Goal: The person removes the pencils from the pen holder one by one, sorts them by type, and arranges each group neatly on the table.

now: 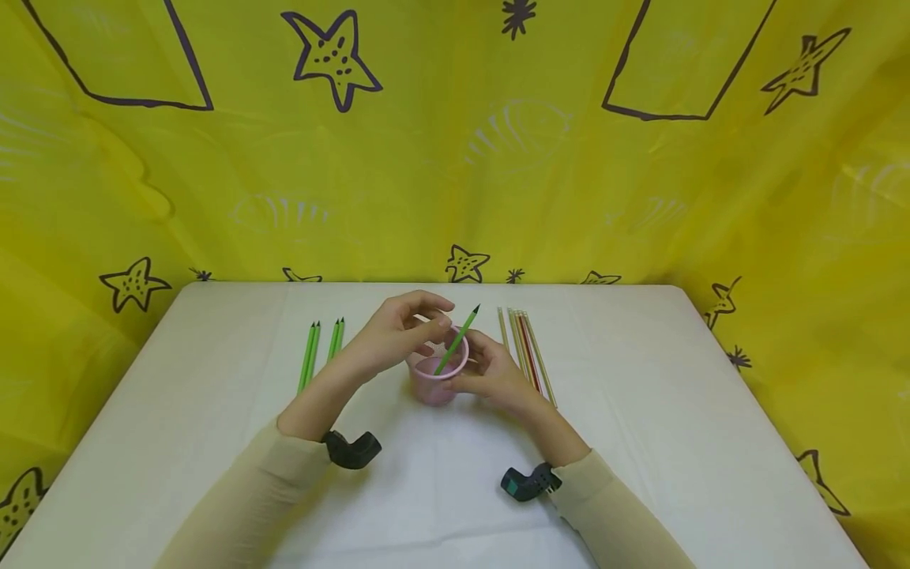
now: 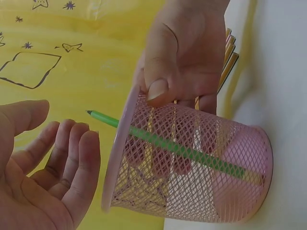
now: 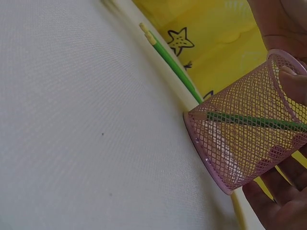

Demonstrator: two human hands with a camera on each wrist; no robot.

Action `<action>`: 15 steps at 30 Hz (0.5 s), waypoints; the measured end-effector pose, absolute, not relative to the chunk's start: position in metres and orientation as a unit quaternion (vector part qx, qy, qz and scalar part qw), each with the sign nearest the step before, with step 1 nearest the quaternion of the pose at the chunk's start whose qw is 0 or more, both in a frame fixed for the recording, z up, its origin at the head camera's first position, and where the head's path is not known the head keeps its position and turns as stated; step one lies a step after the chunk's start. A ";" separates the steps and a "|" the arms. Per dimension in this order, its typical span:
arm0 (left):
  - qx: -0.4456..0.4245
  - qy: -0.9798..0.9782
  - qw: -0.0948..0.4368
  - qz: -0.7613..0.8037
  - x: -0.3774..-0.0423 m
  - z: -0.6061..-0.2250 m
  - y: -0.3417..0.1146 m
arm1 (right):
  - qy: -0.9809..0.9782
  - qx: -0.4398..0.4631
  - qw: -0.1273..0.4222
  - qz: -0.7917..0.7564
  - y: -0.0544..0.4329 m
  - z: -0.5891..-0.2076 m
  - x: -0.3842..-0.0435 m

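Note:
A pink mesh pencil cup (image 1: 433, 390) stands upright with a green pencil (image 1: 458, 340) leaning inside, its dark tip above the rim. My right hand (image 1: 498, 378) grips the cup from the right, thumb (image 2: 157, 91) on the near side and fingers behind the mesh. At the upper left of the rim is my left hand (image 1: 392, 336), its fingers loosely bent. In the left wrist view the left hand (image 2: 53, 167) holds nothing, and a gap separates its fingertips from the pencil's tip. Whether the cup's base touches the table is hard to tell.
Green pencils (image 1: 310, 356) lie in two pairs left of the cup, partly behind my left forearm. On the right lie several gold pencils (image 1: 540, 359) and a red one (image 1: 529, 356). The white table (image 1: 675, 442) meets a yellow patterned curtain (image 1: 412, 174) at the back.

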State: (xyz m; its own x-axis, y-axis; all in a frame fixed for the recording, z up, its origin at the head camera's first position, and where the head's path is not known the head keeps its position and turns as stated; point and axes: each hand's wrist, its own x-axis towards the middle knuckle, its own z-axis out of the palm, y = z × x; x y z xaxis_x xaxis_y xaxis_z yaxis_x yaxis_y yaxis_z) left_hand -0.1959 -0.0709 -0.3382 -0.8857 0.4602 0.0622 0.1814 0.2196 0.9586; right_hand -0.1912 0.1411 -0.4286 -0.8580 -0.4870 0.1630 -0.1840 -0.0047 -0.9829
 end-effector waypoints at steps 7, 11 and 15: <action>0.202 0.782 0.111 0.580 -0.201 -0.343 -0.061 | 0.693 -0.249 0.109 -0.667 0.142 -0.431 -0.192; 0.207 0.791 0.102 0.566 -0.202 -0.345 -0.057 | 0.691 -0.251 0.110 -0.668 0.142 -0.433 -0.192; 0.227 0.806 0.085 0.540 -0.203 -0.348 -0.053 | 0.690 -0.253 0.109 -0.670 0.143 -0.433 -0.192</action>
